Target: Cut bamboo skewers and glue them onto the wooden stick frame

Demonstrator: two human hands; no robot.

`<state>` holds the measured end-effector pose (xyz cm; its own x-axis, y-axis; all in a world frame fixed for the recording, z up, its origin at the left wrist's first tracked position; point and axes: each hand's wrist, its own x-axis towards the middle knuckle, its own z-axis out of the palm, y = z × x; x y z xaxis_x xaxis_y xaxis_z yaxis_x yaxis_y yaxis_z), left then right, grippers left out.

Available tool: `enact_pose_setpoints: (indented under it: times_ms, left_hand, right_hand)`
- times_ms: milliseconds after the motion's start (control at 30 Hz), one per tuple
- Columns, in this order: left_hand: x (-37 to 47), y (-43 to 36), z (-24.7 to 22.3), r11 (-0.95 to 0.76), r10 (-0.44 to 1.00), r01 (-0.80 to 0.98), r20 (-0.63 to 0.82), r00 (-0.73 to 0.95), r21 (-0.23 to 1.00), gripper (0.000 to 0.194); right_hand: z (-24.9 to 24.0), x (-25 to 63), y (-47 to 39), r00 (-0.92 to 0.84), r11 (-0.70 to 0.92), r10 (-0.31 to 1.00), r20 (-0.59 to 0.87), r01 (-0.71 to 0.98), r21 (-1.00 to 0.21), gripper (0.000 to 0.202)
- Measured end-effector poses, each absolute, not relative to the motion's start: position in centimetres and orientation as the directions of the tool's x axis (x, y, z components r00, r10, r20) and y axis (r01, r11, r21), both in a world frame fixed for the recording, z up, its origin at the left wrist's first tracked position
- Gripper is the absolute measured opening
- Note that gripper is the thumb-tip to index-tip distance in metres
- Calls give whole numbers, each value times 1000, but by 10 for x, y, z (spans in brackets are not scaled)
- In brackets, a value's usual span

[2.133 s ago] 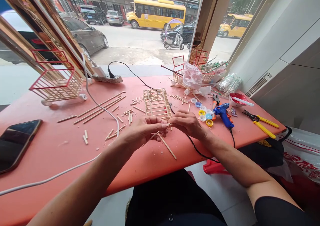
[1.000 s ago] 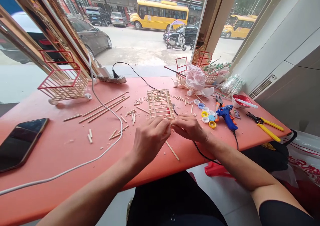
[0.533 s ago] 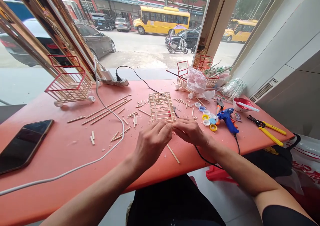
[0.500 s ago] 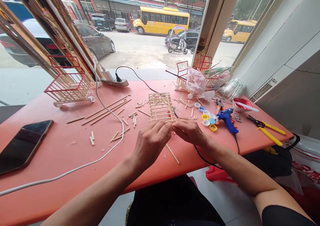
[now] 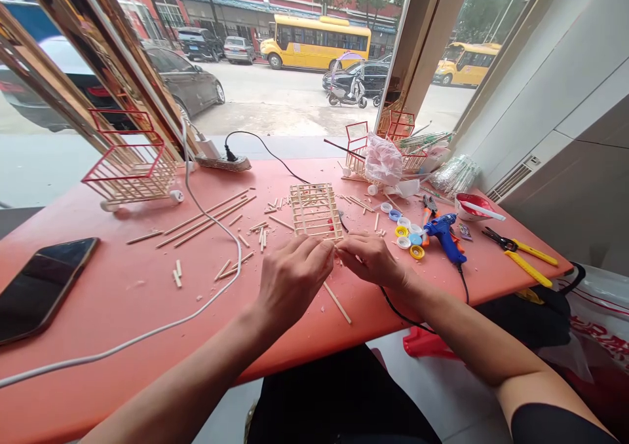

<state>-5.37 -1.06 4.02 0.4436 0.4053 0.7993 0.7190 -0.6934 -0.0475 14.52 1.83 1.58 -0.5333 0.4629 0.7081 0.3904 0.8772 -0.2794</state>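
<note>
A small lattice frame of pale wooden sticks (image 5: 314, 211) stands in front of me at the middle of the table. My left hand (image 5: 298, 270) is closed at the frame's near edge, its fingers pinched together. Close beside it, my right hand (image 5: 368, 257) grips the same near edge from the right. The fingertips of both hands almost meet, and they hide what lies directly between them. One loose wooden stick (image 5: 337, 302) lies on the table just below the hands.
Cut sticks (image 5: 211, 220) and short pieces lie to the left, crossed by a white cable (image 5: 196, 313). A phone (image 5: 44, 287) is at far left. Bottle caps (image 5: 403, 230), a blue glue gun (image 5: 445, 234) and yellow-handled pliers (image 5: 528, 260) lie right. Finished stick carts (image 5: 137, 169) stand behind.
Both hands stay at the near edge of the stick frame with barely any movement. The whole view has shifted very slightly.
</note>
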Motion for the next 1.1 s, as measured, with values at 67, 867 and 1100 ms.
enact_pose_setpoints:
  times_ms: [67,867,1100]
  left_hand:
    - [-53,-11,40,-695,389,716,802,454,-68,18]
    - [-56,-11,51,-578,816,478,479,324,661,11]
    - [-60,-3,55,-291,911,257,185,368,921,18]
  right_hand:
    - [15,145,17,-530,878,459,713,395,-271,23]
    - [24,148,18,-561,885,451,694,378,-270,17]
    - [21,152,19,-565,883,455,688,385,-268,16]
